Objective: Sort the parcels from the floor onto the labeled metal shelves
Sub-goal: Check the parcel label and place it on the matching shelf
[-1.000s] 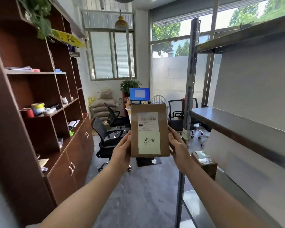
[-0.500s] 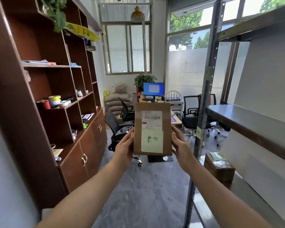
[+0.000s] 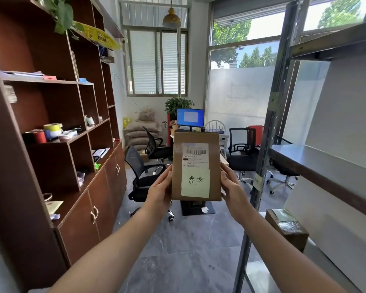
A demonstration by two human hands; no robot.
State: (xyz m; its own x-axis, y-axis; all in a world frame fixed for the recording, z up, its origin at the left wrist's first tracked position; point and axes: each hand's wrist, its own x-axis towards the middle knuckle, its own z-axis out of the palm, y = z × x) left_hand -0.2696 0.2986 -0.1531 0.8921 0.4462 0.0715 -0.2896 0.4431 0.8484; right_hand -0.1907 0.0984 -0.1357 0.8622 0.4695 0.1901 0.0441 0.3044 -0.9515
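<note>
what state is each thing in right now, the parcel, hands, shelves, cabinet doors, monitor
flat brown cardboard parcel: upright, label facing the camera
left hand: gripping the parcel's left edge
right hand: gripping its right edge
small brown taped box: resting on the low metal shelf
wooden cabinet doors: closed
blue computer monitor: on

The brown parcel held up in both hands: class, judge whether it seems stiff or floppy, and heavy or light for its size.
The brown parcel probably is fairly stiff: it stands upright with straight edges, gripped only at its lower sides by the left hand and right hand. It seems light, since the hands merely press its edges. Its flat faces suggest it will not roll.
</note>
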